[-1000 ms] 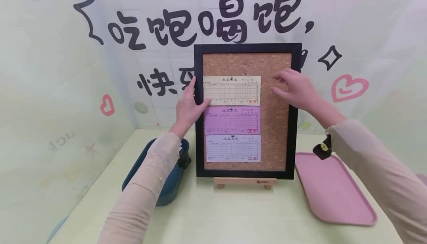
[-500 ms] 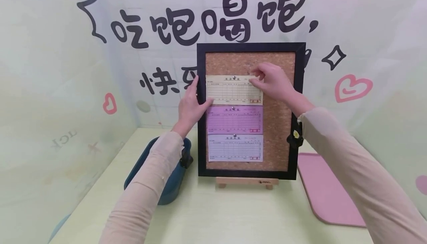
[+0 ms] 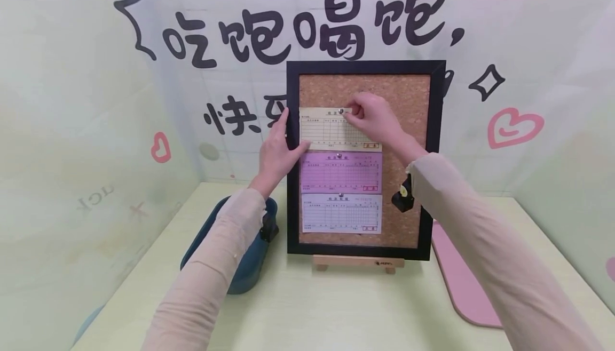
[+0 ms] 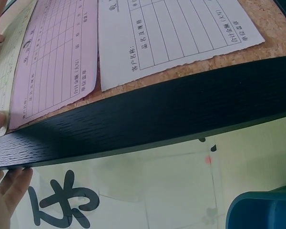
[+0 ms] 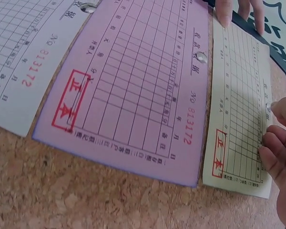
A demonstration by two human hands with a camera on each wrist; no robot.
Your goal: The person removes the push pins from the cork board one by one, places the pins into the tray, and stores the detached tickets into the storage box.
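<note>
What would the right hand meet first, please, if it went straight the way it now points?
Probably the pin in the yellow slip: the right hand's fingertips look just beside it, though whether they touch is unclear.

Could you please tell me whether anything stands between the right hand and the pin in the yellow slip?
Nothing visible does: the right hand is close beside the pin at the top of the yellow slip, though contact is unclear. The left hand grips the black frame at its left side, away from the pin.
</note>
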